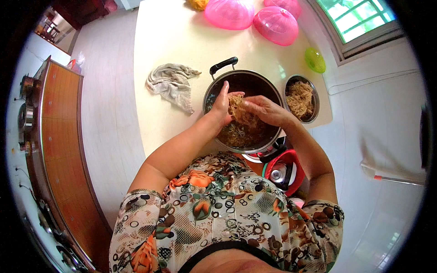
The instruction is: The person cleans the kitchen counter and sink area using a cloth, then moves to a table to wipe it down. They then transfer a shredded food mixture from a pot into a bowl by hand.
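Over a large steel pot (277, 90) with black handles, my left hand (223, 102) cups a tangle of brown, stringy strands (236, 105), its thumb raised. My right hand (261, 106) pinches the same tangle from the other side, and some strands hang down between the two hands. Dark liquid with loose strands (239, 136) fills the lower part of the pot. Just right of it stands a metal bowl (317, 111) holding a heap of similar strands (300, 99). My palms hide part of the tangle.
A crumpled grey cloth (172, 82) lies left of the pot on the cream table (164, 41). Pink mesh covers (276, 25) stand at the far end, a green basket (314, 60) by the wall. A red bucket (296, 170) is below the table's near edge.
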Tool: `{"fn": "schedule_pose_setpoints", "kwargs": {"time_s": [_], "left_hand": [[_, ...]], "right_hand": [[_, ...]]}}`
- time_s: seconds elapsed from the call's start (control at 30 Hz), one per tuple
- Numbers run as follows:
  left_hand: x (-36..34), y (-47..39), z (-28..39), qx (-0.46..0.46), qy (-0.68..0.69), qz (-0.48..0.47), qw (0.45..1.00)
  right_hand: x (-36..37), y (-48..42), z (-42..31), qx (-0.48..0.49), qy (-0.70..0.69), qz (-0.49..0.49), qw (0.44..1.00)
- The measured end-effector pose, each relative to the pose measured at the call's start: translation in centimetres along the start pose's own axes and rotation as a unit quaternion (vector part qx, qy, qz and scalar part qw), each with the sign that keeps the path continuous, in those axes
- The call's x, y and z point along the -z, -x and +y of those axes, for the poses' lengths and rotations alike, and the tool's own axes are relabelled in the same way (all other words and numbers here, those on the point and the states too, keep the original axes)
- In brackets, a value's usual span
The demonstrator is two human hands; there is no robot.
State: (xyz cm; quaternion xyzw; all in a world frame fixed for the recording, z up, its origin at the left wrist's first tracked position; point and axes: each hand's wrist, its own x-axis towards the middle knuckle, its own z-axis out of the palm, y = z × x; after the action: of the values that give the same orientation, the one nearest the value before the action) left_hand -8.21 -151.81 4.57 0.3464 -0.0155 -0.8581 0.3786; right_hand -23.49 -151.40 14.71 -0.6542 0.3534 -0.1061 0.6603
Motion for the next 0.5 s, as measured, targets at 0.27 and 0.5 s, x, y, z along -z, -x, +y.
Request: {"fn": "schedule_pose_setpoints", "kwargs": {"time_s": [0.27,0.5], "left_hand": [[1.0,0.5,0.2,0.03,-0.005,-0.138,0.99],[-0.5,1.2,0.4,0.006,0.027,-0.11,0.994]], "right_hand": [[-2.8,-1.2,0.1,0.134,0.27,0.202,0.932],[-2.5,0.0,-0.5,0.193,0.333,0.277,0.881]]}}
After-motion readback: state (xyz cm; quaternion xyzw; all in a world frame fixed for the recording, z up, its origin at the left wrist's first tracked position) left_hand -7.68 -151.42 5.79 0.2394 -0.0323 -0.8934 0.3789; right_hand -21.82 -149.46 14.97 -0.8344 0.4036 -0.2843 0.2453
